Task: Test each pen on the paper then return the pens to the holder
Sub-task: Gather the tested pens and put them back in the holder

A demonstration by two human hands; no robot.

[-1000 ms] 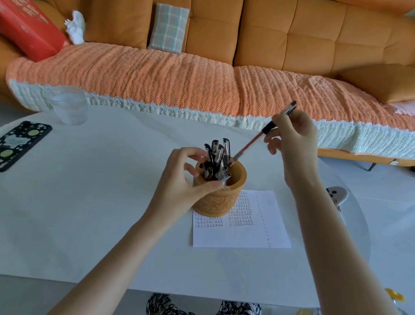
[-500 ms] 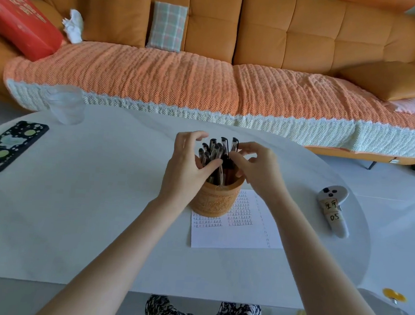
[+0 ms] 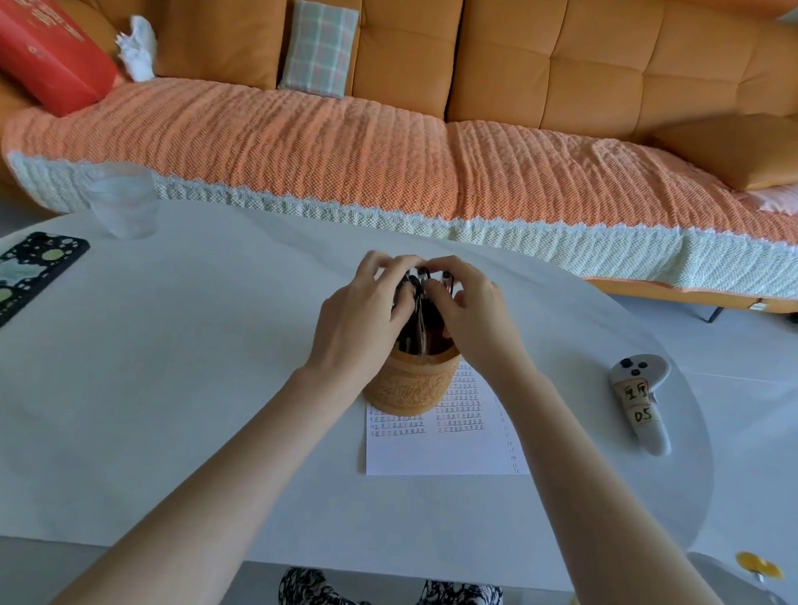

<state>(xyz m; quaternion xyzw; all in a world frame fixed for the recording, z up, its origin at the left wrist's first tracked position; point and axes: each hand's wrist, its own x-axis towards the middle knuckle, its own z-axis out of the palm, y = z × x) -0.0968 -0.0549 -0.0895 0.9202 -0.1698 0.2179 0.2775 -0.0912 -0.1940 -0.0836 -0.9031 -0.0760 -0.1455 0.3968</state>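
Note:
A round carved wooden pen holder point(image 3: 410, 388) stands mid-table on the upper left corner of a white paper sheet point(image 3: 452, 449) covered in rows of small pen marks. Several dark pens point(image 3: 419, 313) stand bunched in the holder. My left hand point(image 3: 363, 311) and my right hand point(image 3: 475, 308) cup the bundle from either side, fingers curled round the pen tops and meeting above them. Most of the pens are hidden between my hands.
On the white table point(image 3: 188, 405), a clear glass point(image 3: 121, 201) and a black patterned phone point(image 3: 10, 279) lie far left. A grey controller point(image 3: 640, 400) lies right of the paper. An orange sofa point(image 3: 450, 115) runs behind the table.
My right hand lowered a red pen into the holder, then closed in on the bundle. Both hands now gather the pen tops together, fingertips nearer each other than half a second ago.

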